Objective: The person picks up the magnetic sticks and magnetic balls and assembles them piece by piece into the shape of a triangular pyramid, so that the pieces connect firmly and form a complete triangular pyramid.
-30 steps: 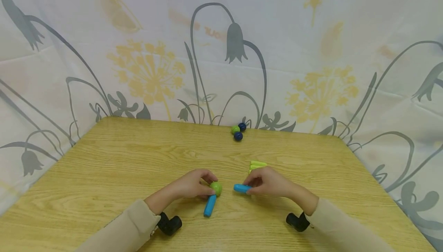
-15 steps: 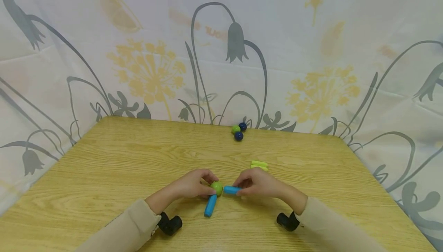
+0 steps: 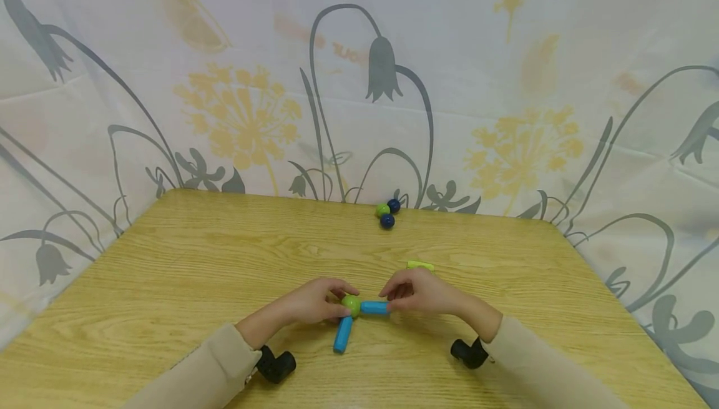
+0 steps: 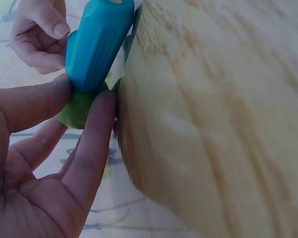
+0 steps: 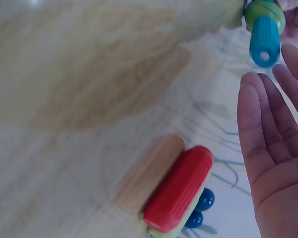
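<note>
My left hand (image 3: 316, 300) pinches a green ball (image 3: 351, 305) low over the table, its thumb and fingertips on the ball in the left wrist view. One blue ribbed rod (image 3: 342, 335) sticks out of the ball towards me. A second blue rod (image 3: 374, 308) points right, its inner end against the ball; how deep it sits is hidden. My right hand (image 3: 422, 292) is beside that rod's outer end. In the right wrist view the fingers (image 5: 252, 116) are extended and apart from the rod's free end (image 5: 264, 55), with nothing held.
Beyond my right hand lie yellow-green rods (image 3: 420, 265) and a red rod (image 5: 179, 190), which the hand hides in the head view. Farther back, a green ball (image 3: 382, 210) and two dark blue balls (image 3: 387, 221) stand near the table's (image 3: 236, 240) rear edge.
My right hand has brought the second blue rod leftward to the green ball and let go of it. The left hand has kept its hold on the ball.
</note>
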`<state>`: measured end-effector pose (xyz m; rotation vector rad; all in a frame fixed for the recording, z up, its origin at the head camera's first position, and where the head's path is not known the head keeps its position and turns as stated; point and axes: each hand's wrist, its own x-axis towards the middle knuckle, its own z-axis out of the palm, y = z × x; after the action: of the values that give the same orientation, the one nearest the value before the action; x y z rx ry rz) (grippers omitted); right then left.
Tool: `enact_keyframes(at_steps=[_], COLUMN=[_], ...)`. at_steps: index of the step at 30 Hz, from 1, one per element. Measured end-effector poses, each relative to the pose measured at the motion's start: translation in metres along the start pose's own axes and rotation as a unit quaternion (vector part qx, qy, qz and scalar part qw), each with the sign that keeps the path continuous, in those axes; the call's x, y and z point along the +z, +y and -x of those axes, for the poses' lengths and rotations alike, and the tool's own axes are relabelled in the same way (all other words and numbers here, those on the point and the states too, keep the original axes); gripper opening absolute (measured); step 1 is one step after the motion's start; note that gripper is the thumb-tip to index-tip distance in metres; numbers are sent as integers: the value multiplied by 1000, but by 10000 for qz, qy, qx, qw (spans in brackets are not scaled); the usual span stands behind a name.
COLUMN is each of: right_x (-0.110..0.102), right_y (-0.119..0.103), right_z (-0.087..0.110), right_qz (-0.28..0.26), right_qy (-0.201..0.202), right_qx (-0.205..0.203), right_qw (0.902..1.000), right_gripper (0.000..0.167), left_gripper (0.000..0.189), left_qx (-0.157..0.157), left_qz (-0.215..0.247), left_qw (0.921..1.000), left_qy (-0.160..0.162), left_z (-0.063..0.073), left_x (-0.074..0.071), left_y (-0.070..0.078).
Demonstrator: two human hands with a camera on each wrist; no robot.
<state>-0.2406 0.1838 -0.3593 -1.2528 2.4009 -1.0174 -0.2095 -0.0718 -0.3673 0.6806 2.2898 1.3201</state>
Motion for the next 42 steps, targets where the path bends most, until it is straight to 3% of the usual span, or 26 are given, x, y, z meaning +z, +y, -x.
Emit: enact_keyframes(at_steps=[13,23,42], right_x=[-27,-46,-74], right_y=[18,38,70], right_z=[-15,-33,-69], right_qz=[343,365,451], right_qy=[458,736,1041], right_qx=[290,503,1101], right_qw=[9979,9953,9874], right_gripper=[18,21,23], left_gripper=[35,34,35], left_qx=[-204,-187,-264], left_qz=[230,387,450], left_qw=[9995,9991,9986], left_qy=[8,-1,-6], left_z=[-2,-1,-3], left_x=[0,3,2], left_y=[-3,-3,-2])
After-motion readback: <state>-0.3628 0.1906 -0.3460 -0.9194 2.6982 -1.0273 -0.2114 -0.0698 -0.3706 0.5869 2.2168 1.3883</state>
